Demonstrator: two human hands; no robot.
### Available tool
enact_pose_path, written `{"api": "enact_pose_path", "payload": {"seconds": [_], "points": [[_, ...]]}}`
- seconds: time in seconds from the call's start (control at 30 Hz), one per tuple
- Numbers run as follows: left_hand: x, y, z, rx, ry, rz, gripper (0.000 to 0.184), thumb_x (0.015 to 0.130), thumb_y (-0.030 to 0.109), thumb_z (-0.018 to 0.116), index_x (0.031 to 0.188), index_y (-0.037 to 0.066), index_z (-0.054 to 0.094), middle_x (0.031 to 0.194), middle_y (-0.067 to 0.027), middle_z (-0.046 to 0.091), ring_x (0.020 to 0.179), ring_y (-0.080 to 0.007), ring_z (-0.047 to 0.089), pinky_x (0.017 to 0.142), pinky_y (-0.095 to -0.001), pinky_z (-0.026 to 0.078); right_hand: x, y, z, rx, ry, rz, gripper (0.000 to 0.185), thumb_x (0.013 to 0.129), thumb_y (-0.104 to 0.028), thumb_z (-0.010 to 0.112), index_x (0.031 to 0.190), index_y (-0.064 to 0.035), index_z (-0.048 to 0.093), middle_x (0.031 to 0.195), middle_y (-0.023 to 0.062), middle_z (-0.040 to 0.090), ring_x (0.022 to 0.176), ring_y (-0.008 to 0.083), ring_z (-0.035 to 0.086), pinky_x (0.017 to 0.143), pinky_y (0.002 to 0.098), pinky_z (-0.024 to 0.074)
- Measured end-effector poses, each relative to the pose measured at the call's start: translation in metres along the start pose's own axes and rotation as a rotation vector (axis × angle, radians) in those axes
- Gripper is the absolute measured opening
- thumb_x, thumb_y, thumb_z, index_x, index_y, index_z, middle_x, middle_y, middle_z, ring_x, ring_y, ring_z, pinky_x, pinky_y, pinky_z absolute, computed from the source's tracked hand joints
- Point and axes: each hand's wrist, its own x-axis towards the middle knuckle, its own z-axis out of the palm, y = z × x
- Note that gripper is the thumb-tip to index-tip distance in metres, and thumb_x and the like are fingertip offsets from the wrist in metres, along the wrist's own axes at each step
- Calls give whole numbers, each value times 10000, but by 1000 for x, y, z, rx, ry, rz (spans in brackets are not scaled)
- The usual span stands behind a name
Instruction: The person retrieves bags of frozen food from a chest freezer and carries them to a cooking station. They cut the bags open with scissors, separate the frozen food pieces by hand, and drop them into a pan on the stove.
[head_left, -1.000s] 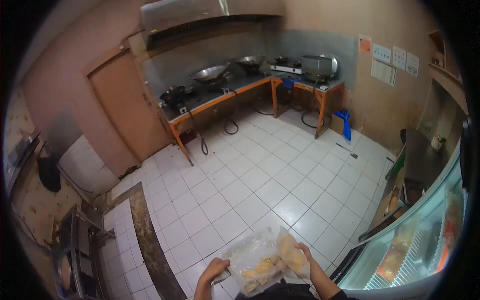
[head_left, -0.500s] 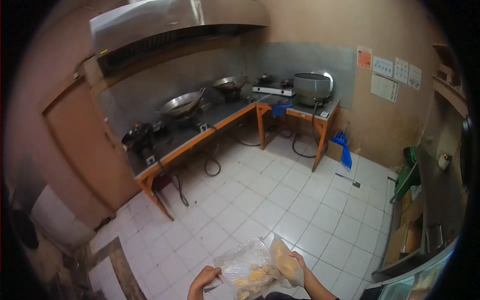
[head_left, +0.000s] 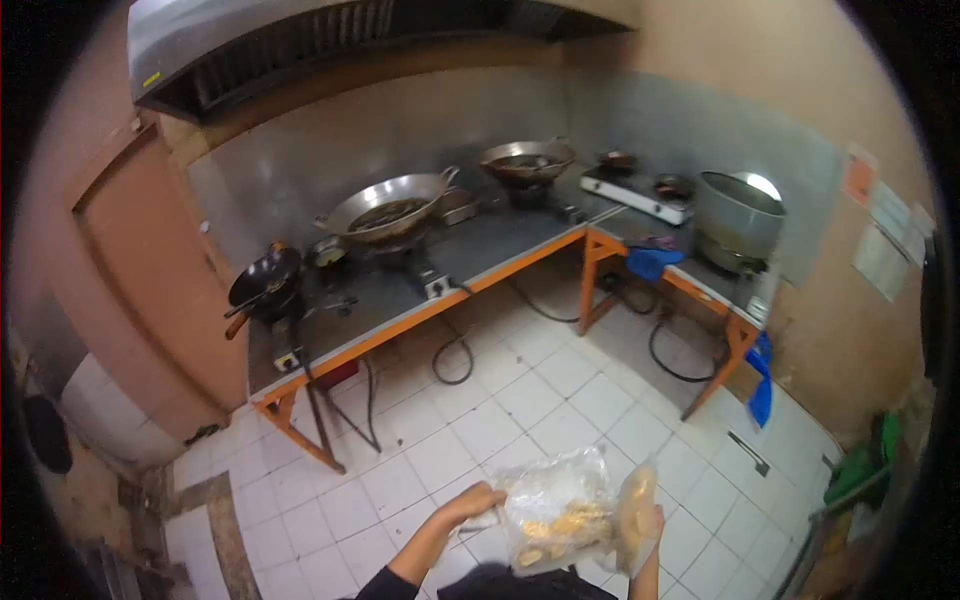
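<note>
Low in the head view, my left hand (head_left: 478, 500) is closed on the left edge of a clear plastic bag (head_left: 560, 510) with pale yellow pieces of food inside. A second, smaller bag (head_left: 636, 515) with yellowish contents stands beside it on the right, overlapping its edge. My right hand (head_left: 657, 522) grips this smaller bag from the right side; most of its fingers are hidden behind the bag. Both bags are held up in front of my body, above the tiled floor.
An orange-framed counter (head_left: 400, 330) runs along the back wall under a metal hood (head_left: 350, 40). It bears a large wok (head_left: 388, 210), a second wok (head_left: 525, 162), a black pan (head_left: 268, 280), a white stove (head_left: 635, 195) and a big pot (head_left: 738, 220). Hoses hang below.
The view has moved closer to the counter, and the fridge at the right has left the frame. Both hands and bags appear farther right, still held.
</note>
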Motion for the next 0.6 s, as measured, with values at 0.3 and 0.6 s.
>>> {"api": "enact_pose_path", "payload": {"seconds": [0.3, 0.6], "points": [[192, 104, -140, -255, 141, -26, 319, 775, 248, 527, 692, -47, 613, 613, -11, 553, 550, -107, 472, 513, -270, 376, 248, -62, 222, -170, -60, 142, 422, 803, -434, 481, 949, -50, 577, 756, 58, 605, 619, 168, 583, 560, 278, 503], [477, 124, -277, -589, 352, 48, 256, 772, 151, 498, 791, -77, 616, 737, -75, 612, 664, -148, 563, 610, -264, 422, 508, -100, 399, -46, -361, 321, 538, 708, -370, 556, 1107, -11, 514, 960, 128, 604, 860, 309, 594, 801, 529, 466]]}}
